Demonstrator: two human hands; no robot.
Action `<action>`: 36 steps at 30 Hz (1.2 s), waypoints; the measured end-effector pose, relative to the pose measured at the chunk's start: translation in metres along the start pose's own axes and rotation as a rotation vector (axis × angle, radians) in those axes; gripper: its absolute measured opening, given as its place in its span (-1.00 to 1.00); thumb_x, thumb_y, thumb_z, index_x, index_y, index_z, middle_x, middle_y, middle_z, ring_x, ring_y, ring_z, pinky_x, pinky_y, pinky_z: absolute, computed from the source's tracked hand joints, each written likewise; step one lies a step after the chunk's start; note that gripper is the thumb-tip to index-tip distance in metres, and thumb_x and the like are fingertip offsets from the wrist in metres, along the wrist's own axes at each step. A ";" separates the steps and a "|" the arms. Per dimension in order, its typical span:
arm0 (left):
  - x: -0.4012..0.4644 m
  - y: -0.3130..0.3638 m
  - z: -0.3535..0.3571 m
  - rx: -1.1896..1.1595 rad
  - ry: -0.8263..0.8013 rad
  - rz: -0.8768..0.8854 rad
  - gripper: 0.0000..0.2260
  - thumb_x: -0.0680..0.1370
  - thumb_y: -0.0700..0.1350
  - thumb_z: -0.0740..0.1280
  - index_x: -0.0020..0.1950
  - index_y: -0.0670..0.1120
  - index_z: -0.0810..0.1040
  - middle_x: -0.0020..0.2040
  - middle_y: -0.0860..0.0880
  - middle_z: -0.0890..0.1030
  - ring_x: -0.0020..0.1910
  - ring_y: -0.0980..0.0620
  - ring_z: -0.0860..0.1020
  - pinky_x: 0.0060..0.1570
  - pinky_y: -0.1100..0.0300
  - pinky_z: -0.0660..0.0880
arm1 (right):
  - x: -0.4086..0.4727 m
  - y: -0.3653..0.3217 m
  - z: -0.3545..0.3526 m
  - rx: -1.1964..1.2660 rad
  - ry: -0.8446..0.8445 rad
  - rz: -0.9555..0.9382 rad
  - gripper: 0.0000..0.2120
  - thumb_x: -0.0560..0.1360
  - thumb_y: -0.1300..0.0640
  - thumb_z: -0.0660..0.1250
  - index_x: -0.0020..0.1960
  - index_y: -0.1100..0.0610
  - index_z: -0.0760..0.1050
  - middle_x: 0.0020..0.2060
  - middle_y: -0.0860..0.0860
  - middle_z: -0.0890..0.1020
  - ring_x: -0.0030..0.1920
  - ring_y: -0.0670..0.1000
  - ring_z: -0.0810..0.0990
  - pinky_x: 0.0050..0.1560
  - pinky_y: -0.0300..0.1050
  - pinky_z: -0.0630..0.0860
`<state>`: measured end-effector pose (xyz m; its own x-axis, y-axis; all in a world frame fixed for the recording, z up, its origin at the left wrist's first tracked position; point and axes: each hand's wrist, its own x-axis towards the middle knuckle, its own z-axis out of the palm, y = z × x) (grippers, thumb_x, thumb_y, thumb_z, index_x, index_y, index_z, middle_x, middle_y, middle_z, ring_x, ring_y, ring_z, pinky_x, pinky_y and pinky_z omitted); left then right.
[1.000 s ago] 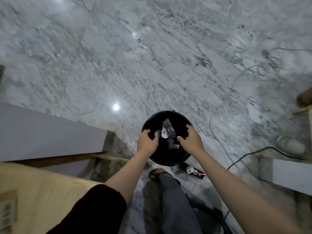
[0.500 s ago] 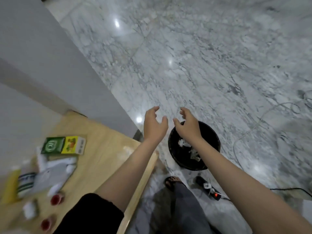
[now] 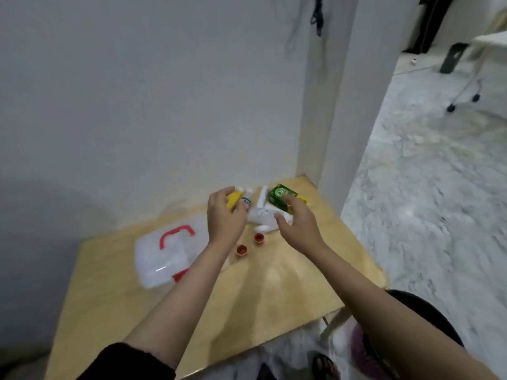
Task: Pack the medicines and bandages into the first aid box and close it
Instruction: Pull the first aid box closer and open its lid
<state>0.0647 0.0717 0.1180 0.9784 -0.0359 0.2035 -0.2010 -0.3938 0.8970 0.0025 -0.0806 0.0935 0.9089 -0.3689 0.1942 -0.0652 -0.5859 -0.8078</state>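
Observation:
A translucent white first aid box [image 3: 153, 259] with a red handle lies shut on the left of the wooden table [image 3: 274, 292]. Behind it lie a yellow bottle [image 3: 232, 202], a green medicine carton [image 3: 280, 198], white tubes [image 3: 262, 198], a white packet [image 3: 262, 216] and two small red-capped pots [image 3: 242, 249] [image 3: 259, 238]. My left hand [image 3: 223, 216] hovers over the yellow bottle with fingers spread and curled, holding nothing. My right hand [image 3: 299, 223] hangs open just in front of the green carton, partly hiding the white packet. The picture is blurred by motion.
A grey wall and a pillar [image 3: 337, 105] stand right behind the table. The black waste bin [image 3: 428, 316] sits on the marble floor at the table's right front corner. A wheeled chair base [image 3: 466, 97] is far off to the right.
My view swung up from the black bin on the floor to the table. Both hands let go of the bin rim and moved left, over the medicines.

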 end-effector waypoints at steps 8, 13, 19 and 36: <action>-0.039 -0.073 -0.127 0.188 0.222 -0.129 -0.70 0.48 -0.07 0.34 0.19 -0.09 0.55 0.19 -0.05 0.54 0.22 -0.07 0.48 0.17 0.19 0.36 | -0.008 -0.046 0.076 -0.047 -0.298 -0.360 -0.58 0.45 0.03 0.32 0.30 0.05 0.47 0.26 0.06 0.53 0.31 0.06 0.44 0.31 0.09 0.39; -0.065 -0.118 -0.142 0.328 0.144 -0.111 -0.58 0.39 0.11 0.30 0.24 0.08 0.52 0.37 0.08 0.42 0.35 -0.03 0.34 0.33 -0.08 0.30 | -0.010 -0.035 0.112 -0.100 -0.398 -0.538 -0.63 0.45 -0.01 0.33 0.25 -0.08 0.51 0.36 0.01 0.46 0.36 0.07 0.39 0.32 -0.01 0.28; -0.083 -0.172 -0.130 0.375 0.196 0.138 -0.55 0.40 0.12 0.36 0.29 0.16 0.45 0.45 0.09 0.36 0.41 0.00 0.32 0.31 -0.30 0.24 | -0.015 -0.004 0.144 0.020 -0.410 -0.671 -0.71 0.43 -0.01 0.34 0.15 -0.10 0.57 0.34 -0.03 0.47 0.39 0.08 0.34 0.34 0.09 0.32; -0.072 -0.219 -0.126 0.519 0.238 0.471 -0.32 0.35 0.10 0.47 0.43 0.02 0.34 0.49 -0.03 0.28 0.45 -0.10 0.23 0.36 0.14 0.11 | -0.025 0.021 0.168 0.020 -0.254 -0.814 -0.57 0.30 0.07 0.54 0.14 -0.06 0.55 0.40 0.01 0.37 0.50 0.10 0.11 0.40 0.03 0.05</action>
<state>0.0324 0.2766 -0.0436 0.7454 -0.1308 0.6536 -0.4904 -0.7718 0.4047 0.0474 0.0375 -0.0219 0.7340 0.3364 0.5899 0.6540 -0.5843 -0.4806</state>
